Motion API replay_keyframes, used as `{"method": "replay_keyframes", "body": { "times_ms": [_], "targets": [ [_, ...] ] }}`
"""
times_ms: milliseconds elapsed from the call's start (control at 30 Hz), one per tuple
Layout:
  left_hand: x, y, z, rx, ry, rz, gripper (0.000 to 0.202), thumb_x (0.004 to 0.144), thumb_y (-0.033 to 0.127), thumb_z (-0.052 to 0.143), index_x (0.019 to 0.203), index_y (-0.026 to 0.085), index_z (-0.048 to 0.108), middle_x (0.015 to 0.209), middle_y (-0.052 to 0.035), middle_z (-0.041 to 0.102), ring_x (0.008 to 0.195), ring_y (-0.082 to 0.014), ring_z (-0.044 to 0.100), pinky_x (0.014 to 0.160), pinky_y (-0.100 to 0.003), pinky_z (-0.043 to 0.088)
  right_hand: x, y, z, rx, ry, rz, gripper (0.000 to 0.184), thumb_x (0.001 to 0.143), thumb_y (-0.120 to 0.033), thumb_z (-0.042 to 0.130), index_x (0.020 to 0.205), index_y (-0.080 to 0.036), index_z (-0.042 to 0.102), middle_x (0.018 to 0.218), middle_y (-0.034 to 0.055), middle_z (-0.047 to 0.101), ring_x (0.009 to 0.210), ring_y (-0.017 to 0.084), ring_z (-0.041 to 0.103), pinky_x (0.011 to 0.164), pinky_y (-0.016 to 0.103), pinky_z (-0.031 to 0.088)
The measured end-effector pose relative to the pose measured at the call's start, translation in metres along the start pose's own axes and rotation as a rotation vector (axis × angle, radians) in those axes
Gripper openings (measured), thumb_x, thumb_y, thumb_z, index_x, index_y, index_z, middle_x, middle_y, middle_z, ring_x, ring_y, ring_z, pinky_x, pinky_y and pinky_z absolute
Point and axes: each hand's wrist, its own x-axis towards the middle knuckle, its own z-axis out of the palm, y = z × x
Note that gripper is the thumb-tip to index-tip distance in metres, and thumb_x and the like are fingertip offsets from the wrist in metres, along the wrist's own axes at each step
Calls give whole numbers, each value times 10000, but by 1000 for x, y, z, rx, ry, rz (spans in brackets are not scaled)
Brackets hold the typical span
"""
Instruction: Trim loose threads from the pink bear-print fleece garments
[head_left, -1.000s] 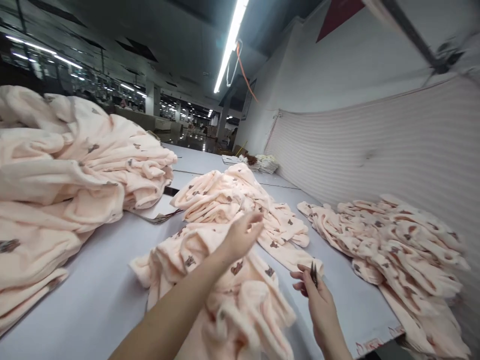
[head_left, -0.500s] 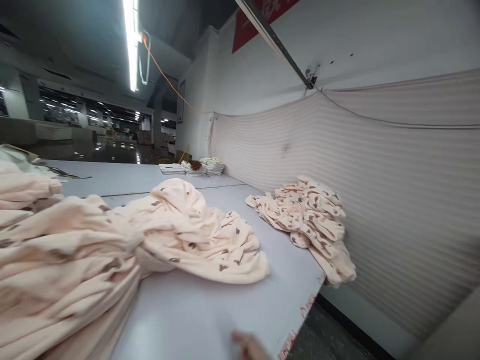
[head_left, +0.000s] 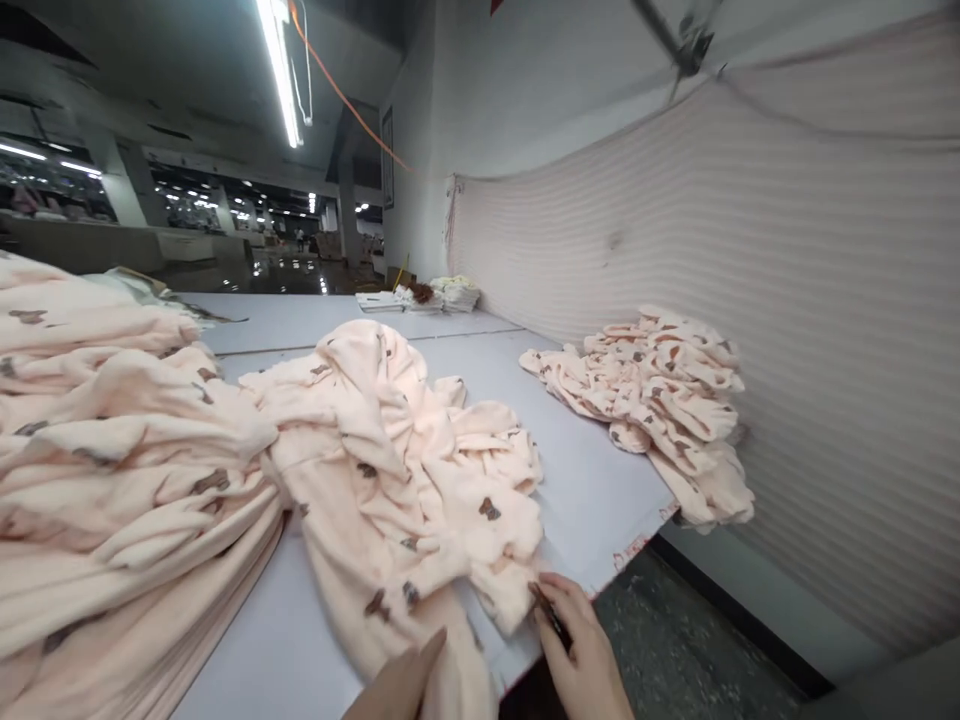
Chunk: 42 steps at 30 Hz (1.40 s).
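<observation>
A pale pink plush garment with brown printed motifs lies crumpled on the table, one part hanging toward me. At the bottom edge my left hand is closed on that hanging part; its fingertips are partly hidden. My right hand is at the table's near right edge, against the garment's end. A small, dark, slender tool sits in its fingers; I cannot make out its exact kind. Left of the garment rises a large heap of the same pink fabric.
Another pink pile lies on the right of the table, partly overhanging its edge. Folded white stacks stand at the back. Striped cloth covers the wall on the right, above a dark floor.
The garment has been drawn toward me and now hangs down at the near edge. Both hands are now on it; before, only one blurred hand showed, apart from the fabric. The view has shifted.
</observation>
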Motion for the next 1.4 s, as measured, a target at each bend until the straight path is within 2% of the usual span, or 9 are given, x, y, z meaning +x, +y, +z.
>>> {"method": "replay_keyframes", "body": {
  "times_ms": [200, 400, 567, 767, 867, 967, 1200, 1300, 1400],
  "targets": [
    [21, -12, 14, 331, -55, 19, 401, 863, 227, 472, 1263, 190, 473, 970, -47, 634, 888, -186, 597, 879, -334, 439, -51, -8, 20, 75, -222, -47, 608, 640, -111, 581, 1224, -280, 594, 1329, 88, 526, 1078, 240, 622, 815, 282, 535],
    [14, 0, 16, 440, 53, 128, 252, 874, 288, 446, 1099, 200, 515, 1011, -70, 614, 976, -216, 573, 893, -354, 423, -23, -5, 30, 371, -148, 252, 324, 727, -131, 486, 987, -181, 672, 987, 75, 705, 960, 229, 648, 865, 324, 493],
    [-26, -17, 50, 645, 140, 90, 428, 686, 307, 639, 1062, 221, 455, 727, 25, 586, 606, -174, 570, 590, -276, 455, -18, -13, 35, 679, -223, 380, 272, 727, -177, 548, 976, -165, 656, 930, 63, 720, 954, 243, 652, 815, 319, 508],
    [-23, -34, 66, 630, 376, 352, 332, 768, 194, 415, 1097, 227, 442, 982, -52, 642, 856, -200, 640, 744, -309, 512, -21, -27, 2, 205, -173, 116, 368, 705, -117, 567, 1053, -232, 599, 1061, 49, 667, 978, 219, 643, 822, 288, 520],
    [-20, -31, 60, 654, 402, 462, 332, 755, 172, 433, 1074, 235, 500, 990, -42, 651, 887, -201, 643, 758, -296, 517, -15, -42, -27, 27, -292, -44, 342, 757, -199, 619, 1097, -237, 606, 1106, 65, 621, 944, 199, 646, 774, 243, 534],
    [-20, -30, 58, 566, 373, 411, 326, 757, 185, 465, 1078, 223, 507, 981, -45, 664, 881, -202, 655, 773, -296, 528, -6, -57, -40, -43, -403, -81, 281, 864, -233, 533, 1133, -245, 612, 1054, 48, 634, 872, 159, 660, 703, 196, 531],
    [-19, -35, 63, 209, 288, 256, 330, 829, 291, 479, 1143, 232, 398, 1060, -90, 668, 941, -201, 672, 796, -302, 552, -8, -49, -22, -134, -290, -92, 236, 847, -287, 555, 1074, -272, 618, 949, 6, 665, 804, 151, 671, 686, 206, 523],
    [-20, -36, 62, 281, 348, 334, 337, 856, 280, 469, 1188, 238, 420, 1104, -116, 641, 985, -225, 661, 785, -317, 561, -18, -40, -10, -177, -221, -44, 400, 702, -252, 665, 1090, -297, 582, 921, -24, 666, 755, 158, 673, 648, 216, 530],
    [-21, -34, 58, 503, 429, 485, 272, 860, 221, 466, 1114, 218, 565, 1143, -136, 572, 1074, -253, 605, 842, -343, 547, -24, -38, -1, -184, -152, -56, 364, 725, -192, 554, 1072, -302, 567, 900, -28, 655, 716, 148, 673, 619, 218, 526]
  ]
}}
